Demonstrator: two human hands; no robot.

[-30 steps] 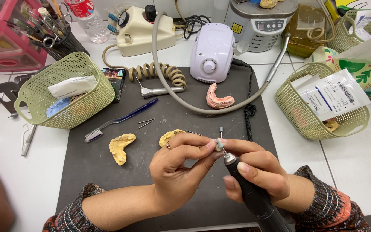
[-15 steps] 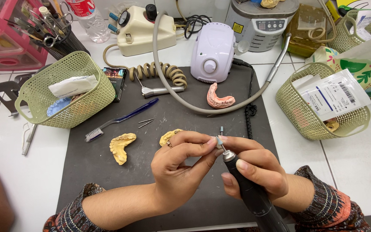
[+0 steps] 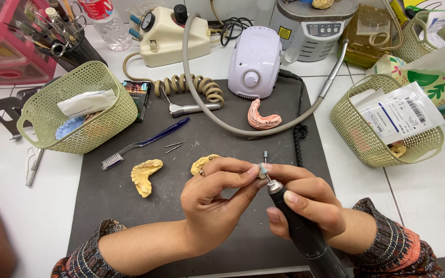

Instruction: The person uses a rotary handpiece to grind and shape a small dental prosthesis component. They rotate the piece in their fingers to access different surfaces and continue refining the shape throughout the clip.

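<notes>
fingers (image 3: 240,175) pinch a small bur on the smooth black handpiece (image 3: 305,234)

A white, blue-striped packet (image 3: 398,110) lies in the right green basket (image 3: 356,139). A dark small box (image 3: 141,98) lies beside the left basket (image 3: 42,110). A green-and-white tissue pack (image 3: 441,85) sits far right.

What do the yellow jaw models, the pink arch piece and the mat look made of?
Yellow dental casts: likely dental stone or plaster, matte, chalky, rough-edged. Pink arch piece: probably wax or acrylic, smooth with a slight sheen; can't tell which. Dark grey mat: looks like rubber or similar, matte, scuffed with pale dust marks.
</notes>
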